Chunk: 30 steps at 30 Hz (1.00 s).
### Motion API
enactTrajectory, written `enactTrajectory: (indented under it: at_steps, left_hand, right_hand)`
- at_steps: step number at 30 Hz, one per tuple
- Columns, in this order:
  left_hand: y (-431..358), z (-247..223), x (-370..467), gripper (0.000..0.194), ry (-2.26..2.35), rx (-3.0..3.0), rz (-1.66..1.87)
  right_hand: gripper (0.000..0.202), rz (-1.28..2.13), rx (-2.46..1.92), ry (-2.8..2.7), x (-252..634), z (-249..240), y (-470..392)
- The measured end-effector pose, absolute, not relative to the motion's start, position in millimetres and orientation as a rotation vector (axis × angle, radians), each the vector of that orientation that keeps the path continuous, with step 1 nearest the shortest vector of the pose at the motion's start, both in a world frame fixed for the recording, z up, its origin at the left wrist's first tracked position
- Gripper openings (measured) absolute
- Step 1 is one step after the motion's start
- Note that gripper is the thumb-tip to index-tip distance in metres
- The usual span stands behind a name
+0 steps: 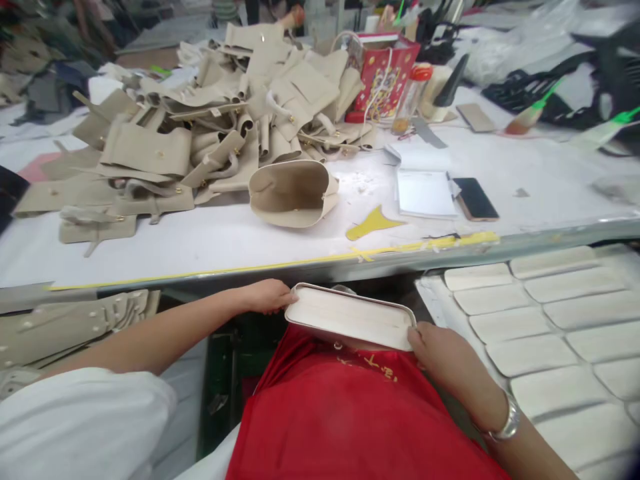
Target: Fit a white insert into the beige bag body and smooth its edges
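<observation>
I hold a flat, oblong cream leather base piece (350, 317) with a raised rim over my lap, just below the table's front edge. My left hand (267, 295) grips its left end and my right hand (440, 350), with a metal watch at the wrist, grips its right end. A red apron (345, 413) covers my lap under the piece. On the white table (225, 243) ahead stands an open beige bag body (293, 192) on its side, next to a yellow cut-out shape (373, 223).
A large heap of beige bag parts (200, 113) fills the table's left and middle. A white notepad (425, 193), a phone (475, 199) and a red gift bag (385, 73) lie right. Rows of cream oblong pieces (545, 320) sit at my right; stacked beige panels (70, 323) at my left.
</observation>
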<state>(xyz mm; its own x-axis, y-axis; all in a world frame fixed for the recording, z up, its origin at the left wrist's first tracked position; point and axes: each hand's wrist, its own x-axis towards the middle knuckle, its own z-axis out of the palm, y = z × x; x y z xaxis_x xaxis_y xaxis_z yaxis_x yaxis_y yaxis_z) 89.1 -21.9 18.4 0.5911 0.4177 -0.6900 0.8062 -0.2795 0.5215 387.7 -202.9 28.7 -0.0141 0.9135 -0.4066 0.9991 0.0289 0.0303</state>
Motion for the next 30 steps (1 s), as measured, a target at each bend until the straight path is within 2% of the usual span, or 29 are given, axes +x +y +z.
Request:
enactTrajectory:
  at_steps: [3, 6, 9, 12, 14, 16, 22, 27, 30]
  left_hand:
    - [-21.5, 11.4, 84.1, 0.056, 0.986, 1.908, -0.455]
    - [-20.1, 10.8, 80.8, 0.064, 1.07, 1.892, -0.498]
    - [-25.9, 21.6, 89.4, 0.066, 1.065, 2.168, -0.553]
    - [-52.6, 31.2, 119.1, 0.057, 0.882, 2.606, -0.192]
    - [-77.1, 28.4, 148.7, 0.048, 0.487, 2.713, 0.064]
    - [-97.9, 19.3, 178.2, 0.049, 0.231, 2.762, 0.182]
    - [-113.0, 3.5, 214.6, 0.045, 0.065, 2.874, 0.009]
    - [-111.1, 6.3, 211.8, 0.055, 0.043, 2.913, -0.053]
    - [-112.0, 2.3, 210.9, 0.057, 0.047, 2.911, -0.023]
  right_hand:
    - [0.023, -0.458, 1.931, 1.905, 383.4, 37.1, -198.5]
    - [0.034, -0.57, 2.118, 1.803, 382.0, 37.4, -198.6]
    - [0.037, -0.579, 2.207, 1.796, 381.5, 31.4, -202.4]
    - [0.037, -0.536, 2.248, 1.774, 379.3, 26.5, -205.7]
    - [0.038, -0.536, 2.271, 1.754, 378.0, 25.3, -206.9]
    - [0.038, -0.545, 2.301, 1.734, 377.7, 25.2, -207.5]
    - [0.034, -0.487, 2.334, 1.702, 378.5, 22.2, -210.7]
    - [0.03, -0.422, 2.371, 1.66, 375.6, 19.7, -210.3]
    - [0.034, -0.657, 2.471, 1.732, 381.5, 19.6, -210.0]
